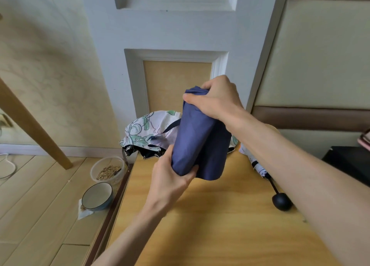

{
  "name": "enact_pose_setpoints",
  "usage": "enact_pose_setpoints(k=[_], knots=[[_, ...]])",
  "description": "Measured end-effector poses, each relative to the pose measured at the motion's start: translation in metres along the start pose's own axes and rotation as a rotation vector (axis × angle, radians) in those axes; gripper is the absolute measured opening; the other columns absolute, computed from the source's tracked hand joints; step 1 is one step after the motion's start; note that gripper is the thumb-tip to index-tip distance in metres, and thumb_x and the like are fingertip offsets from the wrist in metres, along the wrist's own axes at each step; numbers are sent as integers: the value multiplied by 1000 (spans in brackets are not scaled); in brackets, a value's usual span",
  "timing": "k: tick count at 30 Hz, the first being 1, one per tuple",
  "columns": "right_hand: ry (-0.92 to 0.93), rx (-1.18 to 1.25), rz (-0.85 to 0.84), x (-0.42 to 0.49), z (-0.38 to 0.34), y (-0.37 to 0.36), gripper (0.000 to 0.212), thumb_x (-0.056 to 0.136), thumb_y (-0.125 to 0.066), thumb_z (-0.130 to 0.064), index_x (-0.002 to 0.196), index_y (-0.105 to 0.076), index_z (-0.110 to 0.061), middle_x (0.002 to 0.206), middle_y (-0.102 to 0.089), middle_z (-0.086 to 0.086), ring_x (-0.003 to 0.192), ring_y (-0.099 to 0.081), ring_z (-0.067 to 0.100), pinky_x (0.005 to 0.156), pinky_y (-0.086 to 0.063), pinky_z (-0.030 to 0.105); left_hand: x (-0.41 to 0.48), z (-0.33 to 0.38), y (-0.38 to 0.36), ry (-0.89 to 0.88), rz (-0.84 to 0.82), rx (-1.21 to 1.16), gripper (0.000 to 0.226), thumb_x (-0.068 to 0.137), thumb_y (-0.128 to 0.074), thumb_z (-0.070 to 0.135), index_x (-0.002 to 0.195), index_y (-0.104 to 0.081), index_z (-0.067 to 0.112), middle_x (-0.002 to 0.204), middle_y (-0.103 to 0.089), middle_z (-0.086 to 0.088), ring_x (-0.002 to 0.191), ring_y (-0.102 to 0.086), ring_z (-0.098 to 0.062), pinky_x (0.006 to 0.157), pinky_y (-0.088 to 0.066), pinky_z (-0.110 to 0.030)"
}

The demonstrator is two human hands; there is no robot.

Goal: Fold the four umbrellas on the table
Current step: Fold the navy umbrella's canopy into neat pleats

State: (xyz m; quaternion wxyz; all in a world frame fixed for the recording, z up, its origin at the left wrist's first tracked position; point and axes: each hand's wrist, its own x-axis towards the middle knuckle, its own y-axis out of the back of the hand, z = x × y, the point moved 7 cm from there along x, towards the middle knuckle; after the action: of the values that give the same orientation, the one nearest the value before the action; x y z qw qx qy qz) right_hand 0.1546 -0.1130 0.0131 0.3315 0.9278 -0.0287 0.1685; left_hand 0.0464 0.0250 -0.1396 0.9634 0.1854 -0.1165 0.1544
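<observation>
A collapsed navy blue umbrella [200, 141] is held upright above the wooden table [220, 225]. My right hand [216, 99] grips its top end from above. My left hand [170, 177] grips its lower end, thumb pressed into the fabric. Its strap hangs out to the left. Behind it on the table lies a white floral umbrella [148, 131] with a dark lining, partly hidden. At the right, under my forearm, another light patterned umbrella [258, 163] lies with its black round handle [281, 201] pointing toward me.
The table stands against a white panelled wall. On the floor at the left sit a clear tub of grain [107, 170], a blue-rimmed bowl [97, 195] and a slanted wooden leg [34, 125]. A black object [348, 161] is at the right edge.
</observation>
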Motion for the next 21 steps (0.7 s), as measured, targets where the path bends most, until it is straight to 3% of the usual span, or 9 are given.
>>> enact_pose_setpoints(k=[2, 4, 6, 9, 11, 15, 18, 21], knots=[[7, -49, 23, 2, -6, -3, 35, 74, -84, -39, 75, -72, -6, 71, -66, 3, 79, -59, 23, 66, -48, 32, -2, 2, -9, 106, -116, -144, 30, 81, -88, 12, 97, -63, 7, 80, -73, -14, 67, -74, -34, 58, -62, -48], [-2, -63, 19, 5, -5, -7, 39, 74, -83, -43, 72, -70, -6, 70, -63, 2, 80, -59, 22, 66, -47, 32, -4, 3, -11, 172, -179, -187, 25, 87, -83, 7, 94, -60, 2, 77, -72, -24, 54, -71, -25, 48, -57, -37], [-5, 73, -111, 6, 1, -13, 47, 80, -82, -53, 75, -69, -8, 73, -62, -3, 75, -60, 16, 63, -46, 28, -6, 0, -7, 228, -164, -230, 25, 91, -81, 12, 87, -57, 5, 68, -71, -23, 43, -55, -20, 44, -44, -28], [20, 378, -239, -5, 11, -7, 34, 90, -78, -53, 104, -78, -22, 107, -76, -6, 97, -72, 9, 69, -54, 15, -8, -5, 2, 329, -114, -399, 25, 92, -81, 19, 89, -61, 5, 71, -72, -26, 43, -50, -21, 43, -39, -25], [92, 308, -268, -11, 25, 2, 28, 92, -78, -47, 110, -77, -27, 113, -76, -8, 105, -71, 6, 81, -52, 12, -6, -5, 9, 364, -93, -492, 26, 90, -81, 19, 94, -59, 5, 77, -73, -30, 46, -56, -22, 42, -38, -26], [77, 210, -499, -27, 65, -9, 24, 91, -81, -43, 109, -79, -29, 112, -76, -6, 106, -72, 11, 98, -55, 31, -2, -5, 18, 381, -150, -548, 39, 83, -85, 21, 99, -52, 6, 80, -73, -31, 50, -45, -25, 43, -36, -27], [74, 360, -508, -37, 72, -2, 21, 88, -83, -37, 101, -80, -20, 107, -79, 3, 97, -72, 14, 94, -57, 36, -3, -8, 22, 398, -161, -554, 42, 74, -82, 17, 98, -49, 6, 68, -66, -19, 47, -41, -23, 42, -35, -27], [134, 486, -406, -42, 75, 16, 28, 72, -88, -35, 78, -72, -13, 88, -73, 9, 84, -66, 18, 83, -55, 36, -3, -8, 23, 375, -163, -514, 44, 69, -78, 22, 98, -48, 8, 74, -72, -27, 52, -39, -23, 42, -35, -27]])
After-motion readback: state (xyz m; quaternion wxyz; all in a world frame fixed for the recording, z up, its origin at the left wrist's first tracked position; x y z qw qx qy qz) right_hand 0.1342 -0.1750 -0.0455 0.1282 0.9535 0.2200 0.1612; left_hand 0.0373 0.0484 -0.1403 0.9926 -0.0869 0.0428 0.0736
